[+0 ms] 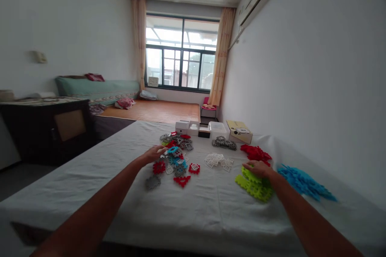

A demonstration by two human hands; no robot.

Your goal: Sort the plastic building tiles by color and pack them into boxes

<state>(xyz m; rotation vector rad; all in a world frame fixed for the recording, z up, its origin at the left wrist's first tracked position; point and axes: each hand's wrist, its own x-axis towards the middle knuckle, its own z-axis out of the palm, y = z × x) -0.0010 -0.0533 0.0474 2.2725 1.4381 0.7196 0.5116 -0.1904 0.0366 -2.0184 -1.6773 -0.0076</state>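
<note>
My left hand [154, 154] reaches to the left edge of a mixed pile of flat, notched plastic building pieces [174, 150] in red, grey, blue and white. Its fingers are stretched out, and a small pale piece lies by the tips. My right hand [258, 168] is over a heap of lime-green building pieces [256, 190], with its fingers closed on a green piece [251, 175]; part of the grip is hidden. Between the hands lie thin white lattice pieces [217, 160]. Red pieces [255, 153] are behind my right hand, and blue pieces [304, 182] to its right.
Grey pieces [223, 143] sit in a stack near the back of the cloth-covered table [120, 200]. Behind them stand a clear plastic box [217, 129], a yellowish carton [239, 131] and small white boxes [187, 127]. A wall is on the right.
</note>
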